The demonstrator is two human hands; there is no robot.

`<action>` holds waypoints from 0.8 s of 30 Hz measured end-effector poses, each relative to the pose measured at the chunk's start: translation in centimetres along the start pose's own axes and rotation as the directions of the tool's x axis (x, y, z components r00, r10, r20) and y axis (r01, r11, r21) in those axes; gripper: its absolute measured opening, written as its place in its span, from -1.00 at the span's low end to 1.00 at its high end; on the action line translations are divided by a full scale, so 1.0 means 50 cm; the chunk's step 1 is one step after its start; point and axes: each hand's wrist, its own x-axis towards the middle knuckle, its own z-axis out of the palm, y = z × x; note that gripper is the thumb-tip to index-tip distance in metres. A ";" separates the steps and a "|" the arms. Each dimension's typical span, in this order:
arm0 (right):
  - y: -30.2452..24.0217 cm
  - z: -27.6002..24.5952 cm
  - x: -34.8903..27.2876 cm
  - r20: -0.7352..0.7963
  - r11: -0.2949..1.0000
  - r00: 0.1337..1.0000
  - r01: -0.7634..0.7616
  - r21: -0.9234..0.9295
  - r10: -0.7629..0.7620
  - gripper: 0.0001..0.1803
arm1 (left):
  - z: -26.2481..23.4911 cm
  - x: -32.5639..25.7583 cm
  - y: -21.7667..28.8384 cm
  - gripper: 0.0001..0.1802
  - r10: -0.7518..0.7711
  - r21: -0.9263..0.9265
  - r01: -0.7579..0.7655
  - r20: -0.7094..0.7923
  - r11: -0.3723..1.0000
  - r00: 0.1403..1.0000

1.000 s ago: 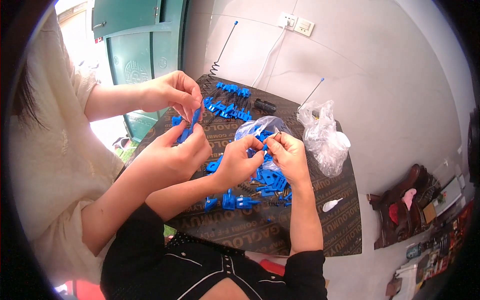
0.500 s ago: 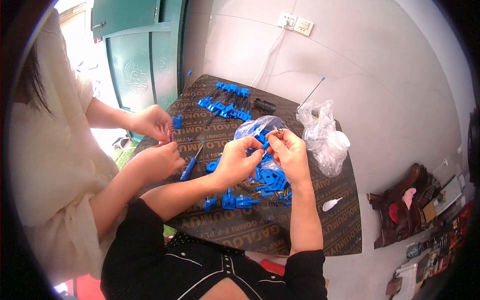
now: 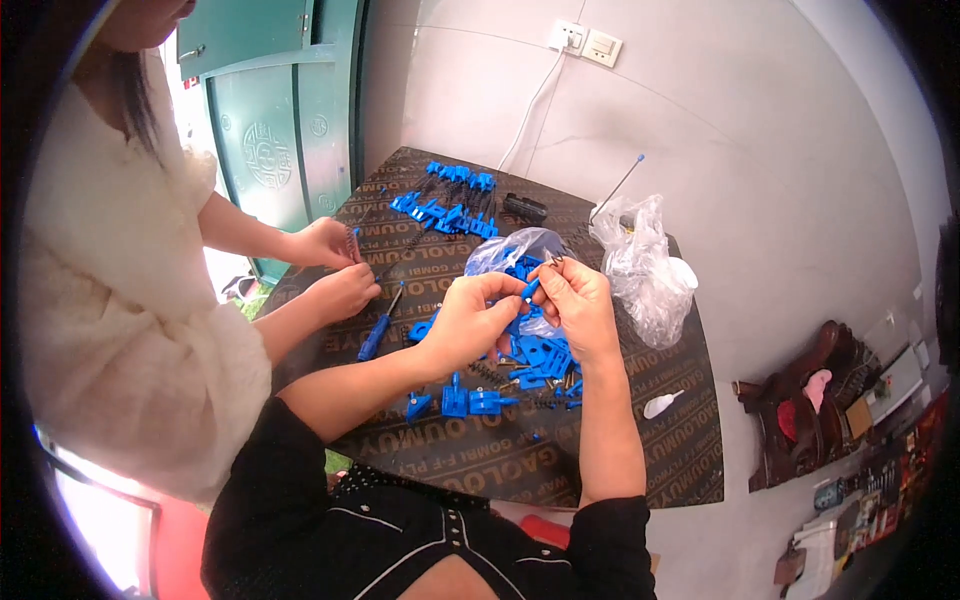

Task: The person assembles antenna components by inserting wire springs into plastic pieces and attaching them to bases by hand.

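Note:
Above the middle of the table, my left hand (image 3: pixel 473 318) pinches a small blue plastic part (image 3: pixel 530 290) between thumb and fingers. Close against it, my right hand (image 3: pixel 574 302) is closed on the other side of the same part. A thin dark bent wire (image 3: pixel 553 262) pokes out by the right fingertips; whether it is joined to the blue part I cannot tell. Beneath the hands lie loose blue plastic pieces (image 3: pixel 540 358) and a clear plastic bag (image 3: pixel 520 248) holding more of them. Nearer to me sit blue assembled pieces (image 3: pixel 455 400).
At the left, a co-worker's hands (image 3: pixel 335 268) hold a small spring (image 3: pixel 353 243). A blue-handled screwdriver (image 3: pixel 374 337) lies between us. Finished-looking blue and black assemblies (image 3: pixel 450 205) line the back. A crumpled clear bag (image 3: pixel 645 270) and a white dropper bottle (image 3: pixel 662 404) are at the right.
My hands stay almost in place on the small blue part. The co-worker's hands have shifted slightly to the right, and the spring now shows between them.

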 end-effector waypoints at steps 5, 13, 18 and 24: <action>0.001 -0.003 0.000 0.005 1.000 1.000 -0.006 0.025 0.006 -0.81 | -0.004 0.002 0.003 -0.78 -0.038 -0.065 0.042 0.060 0.997 0.997; 0.003 -0.004 0.000 -0.007 0.999 1.000 -0.024 0.041 0.025 -0.84 | -0.004 0.004 -0.005 -0.77 -0.049 -0.109 0.057 0.075 0.992 0.996; -0.005 -0.003 -0.003 0.000 0.999 1.000 -0.023 0.025 0.023 -0.79 | -0.006 0.003 0.002 -0.76 -0.109 -0.155 0.124 0.100 0.980 0.989; -0.015 -0.003 -0.008 -0.012 0.999 0.999 -0.050 -0.008 0.050 -0.76 | -0.002 -0.002 0.014 -0.81 -0.128 -0.204 0.148 0.110 0.968 0.986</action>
